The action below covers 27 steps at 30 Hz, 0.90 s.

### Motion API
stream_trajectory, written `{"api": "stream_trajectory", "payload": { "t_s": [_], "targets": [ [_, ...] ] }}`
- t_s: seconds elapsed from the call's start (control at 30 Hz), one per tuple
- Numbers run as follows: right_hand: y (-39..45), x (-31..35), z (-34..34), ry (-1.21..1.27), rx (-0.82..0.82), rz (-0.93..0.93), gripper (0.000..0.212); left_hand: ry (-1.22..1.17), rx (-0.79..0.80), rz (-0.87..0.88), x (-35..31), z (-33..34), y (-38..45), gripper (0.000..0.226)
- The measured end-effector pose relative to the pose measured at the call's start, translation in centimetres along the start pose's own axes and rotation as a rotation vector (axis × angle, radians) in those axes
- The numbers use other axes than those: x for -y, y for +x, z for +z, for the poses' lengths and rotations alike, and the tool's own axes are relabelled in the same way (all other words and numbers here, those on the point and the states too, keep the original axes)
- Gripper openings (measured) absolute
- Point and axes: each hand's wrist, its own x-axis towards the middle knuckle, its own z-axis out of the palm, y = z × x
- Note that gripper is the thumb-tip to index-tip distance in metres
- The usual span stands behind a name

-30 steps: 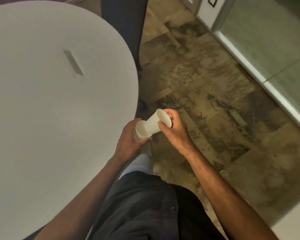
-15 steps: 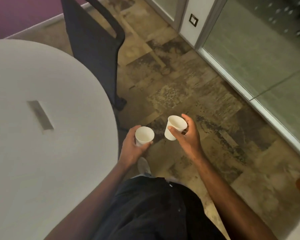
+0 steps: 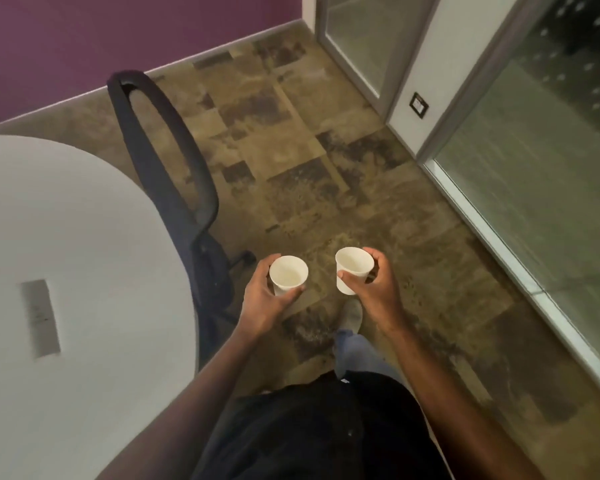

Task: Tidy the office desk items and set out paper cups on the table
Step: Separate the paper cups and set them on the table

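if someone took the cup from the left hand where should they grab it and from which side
Grip the cup by its upper side wall just below the rim, coming from the far side, away from the person. The left hand wraps the near and lower wall; the cup stands upright with its open mouth up, so the far wall looks free.

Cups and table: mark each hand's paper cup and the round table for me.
Left hand's paper cup [image 3: 288, 276]: head view, on its inner wall.
Right hand's paper cup [image 3: 354, 263]: head view, on its inner wall.
Round table [image 3: 94, 244]: head view, on bare tabletop.
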Motion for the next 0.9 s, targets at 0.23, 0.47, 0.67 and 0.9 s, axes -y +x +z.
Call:
{"api": "stream_trajectory", "payload": {
  "t_s": [0.23, 0.47, 0.67, 0.9],
  "targets": [
    [15.3, 5.3, -2.6, -0.034, 0.205, -0.086, 0.06, -0.037, -0.183, -0.031, -6.3, 5.6, 10.9, 0.069],
    [28.7, 10.4, -0.7, -0.097, 0.36, -0.126, 0.065, -0.093, -0.375, -0.092, -9.8, 6.4, 20.2, 0.069],
    [39.1, 14.0, 4.3, -0.167, 0.452, -0.129, 0.067, -0.126, -0.526, -0.111, -11.5, 4.5, 29.3, 0.071],
    [49.5, 19.4, 10.8, -0.27, 0.554, -0.156, 0.062, -0.154, -0.648, -0.157, -13.7, 0.2, 40.0, 0.069]
  ]
}}
